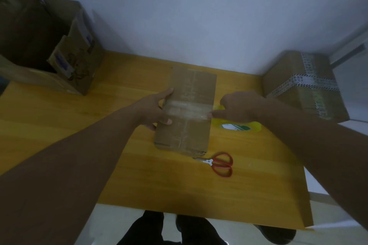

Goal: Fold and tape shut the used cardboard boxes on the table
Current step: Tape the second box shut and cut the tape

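A closed brown cardboard box [189, 135] lies in the middle of the yellow table [79, 121]. A strip of clear tape [187, 109] crosses its top from left to right. My left hand [157, 109] grips the box's left edge, thumb and fingers around the side where the tape starts. My right hand [237, 107] holds a yellow tape roll [239, 126] beside the box's right edge, thumb pointing at the tape's end. Most of the roll is hidden under that hand.
Red-handled scissors [221, 164] lie just in front of the box. An open cardboard box [73, 65] stands at the back left with a larger dark box behind it. A taped-shut box [304, 85] sits at the back right. The table's front edge is near my legs.
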